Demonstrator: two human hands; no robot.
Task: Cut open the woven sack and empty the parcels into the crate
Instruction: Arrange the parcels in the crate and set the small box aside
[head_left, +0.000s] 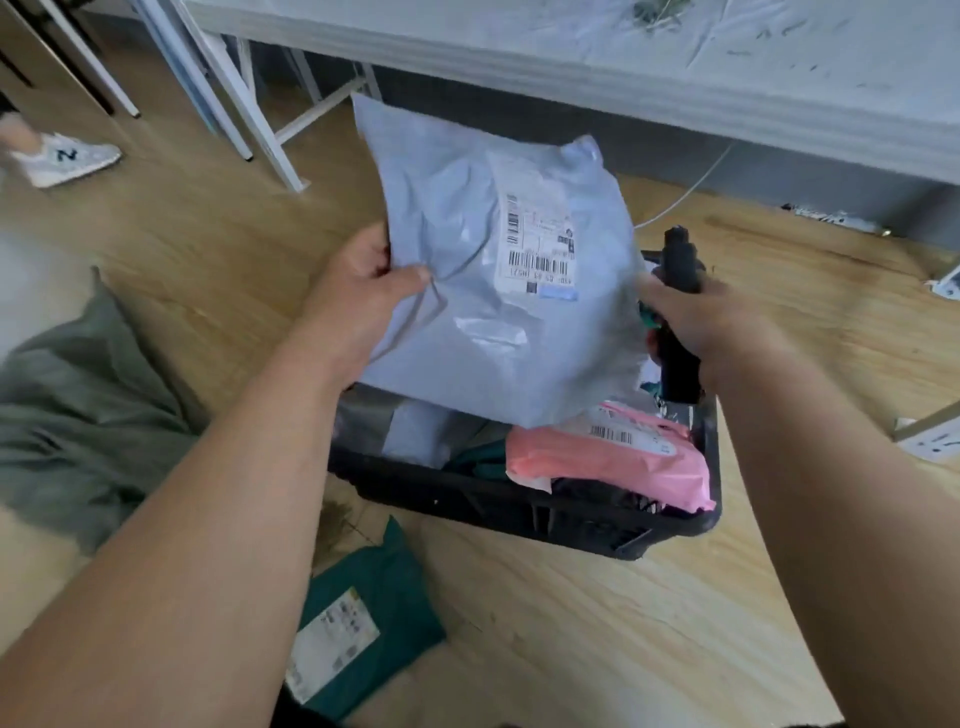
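Above the black crate (519, 501), the left hand (358, 291) is pinching a grey mailer parcel (493, 291); the right hand (696, 317) is gripping a black handheld scanner (680, 260). Judged best: keeping the label facing up, then lowering it flat beside the pink parcel (608, 460).

Two hands are in view: the left hand (363, 291) and the right hand (696, 317). One large grey parcel (467, 291) is held up between them, bearing one white shipping label (537, 244). One black handheld tool (680, 265) stands in the right hand. One black crate (519, 501) sits on the floor; inside it, one pink parcel (608, 457) and at least two grey parcels (410, 431) can be counted, with others too covered to number. One teal parcel (363, 618) lies on the floor outside the crate. One grey-green sack (88, 415) lies crumpled at left. One sneaker (65, 158) shows at far left. One desk (571, 47) spans the top.
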